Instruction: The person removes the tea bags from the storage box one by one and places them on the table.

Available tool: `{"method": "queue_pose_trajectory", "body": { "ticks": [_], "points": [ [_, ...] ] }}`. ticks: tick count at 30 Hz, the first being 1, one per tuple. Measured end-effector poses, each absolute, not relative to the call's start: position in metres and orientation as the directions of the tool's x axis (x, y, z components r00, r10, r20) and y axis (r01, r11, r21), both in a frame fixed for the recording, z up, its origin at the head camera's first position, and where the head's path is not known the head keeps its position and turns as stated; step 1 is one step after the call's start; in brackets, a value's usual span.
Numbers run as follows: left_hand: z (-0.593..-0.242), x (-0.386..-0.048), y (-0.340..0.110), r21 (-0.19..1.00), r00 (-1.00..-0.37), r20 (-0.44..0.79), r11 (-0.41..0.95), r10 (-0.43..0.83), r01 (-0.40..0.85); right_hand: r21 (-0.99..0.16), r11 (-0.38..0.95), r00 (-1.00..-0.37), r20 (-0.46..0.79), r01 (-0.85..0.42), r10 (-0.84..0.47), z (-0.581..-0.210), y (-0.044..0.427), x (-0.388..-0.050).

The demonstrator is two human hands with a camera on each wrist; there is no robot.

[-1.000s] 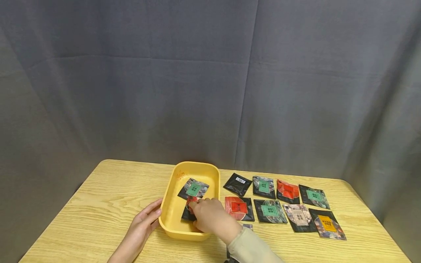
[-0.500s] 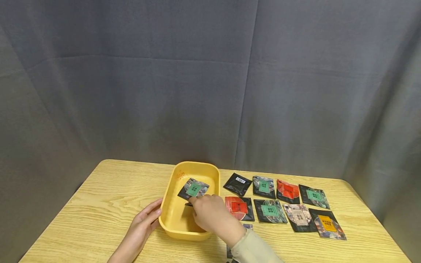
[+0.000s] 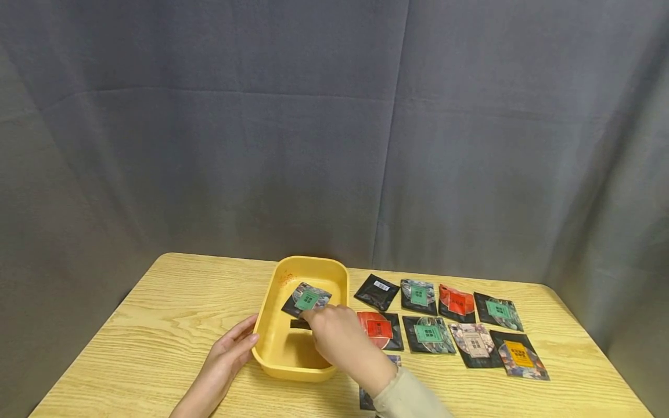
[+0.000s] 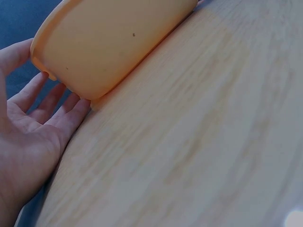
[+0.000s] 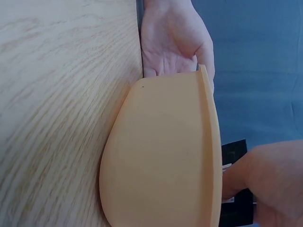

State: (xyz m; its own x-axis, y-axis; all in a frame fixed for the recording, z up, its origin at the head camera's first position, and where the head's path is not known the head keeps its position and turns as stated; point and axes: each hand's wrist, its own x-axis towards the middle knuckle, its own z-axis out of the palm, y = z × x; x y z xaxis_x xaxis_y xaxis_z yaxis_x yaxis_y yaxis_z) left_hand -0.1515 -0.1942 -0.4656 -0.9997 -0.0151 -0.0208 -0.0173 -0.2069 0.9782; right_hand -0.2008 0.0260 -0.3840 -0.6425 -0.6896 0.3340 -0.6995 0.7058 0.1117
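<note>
A yellow plastic bin [image 3: 279,342] stands on the table in the head view. The fingers of my left hand [image 3: 222,355] touch its left wall, with the thumb at the rim in the left wrist view. Over the bin, my right hand [image 3: 345,345] pinches a black packet [image 3: 300,324], lifted off the bin's floor and seen nearly edge-on. The right wrist view shows this packet [image 5: 239,217] upright, just past the bin's rim, partly hidden by the thumb. Inside the bin, beyond the fingertips, lies a packet with a green label [image 3: 306,299].
Right of the bin, several packets lie roughly in rows, among them a plain black one [image 3: 376,292], a red one [image 3: 457,303] and one with an orange label [image 3: 520,356]. Another packet [image 3: 367,399] is partly covered by the right forearm. A grey curtain [image 3: 313,145] hangs behind the table.
The black packet with a red front has come up from the bin's floor in my right hand and tipped edge-on. My left hand stays at the bin's side.
</note>
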Motion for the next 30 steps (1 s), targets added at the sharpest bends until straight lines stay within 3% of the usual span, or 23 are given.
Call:
{"method": "queue_pose_trajectory", "body": {
  "ticks": [8, 18, 30],
  "points": [
    [-0.465, -0.151, -0.195, 0.981, -1.000, -0.015, -0.193, 0.002, -0.015, 0.084, 0.661, -0.566, 0.444, -0.746, -0.694, -0.382, 0.030, -0.195],
    [-0.465, -0.152, -0.195, 0.977, -1.000, -0.011, -0.212, -0.009, -0.009, 0.096, 0.603, -0.422, 0.629, -0.792, -0.653, -0.380, 0.034, -0.180],
    [-0.465, -0.152, -0.195, 0.981, -1.000, -0.017, -0.193, 0.015, -0.019, 0.077, 0.609, -0.429, 0.639, -0.790, -0.638, -0.377, 0.050, -0.153]
  ]
}}
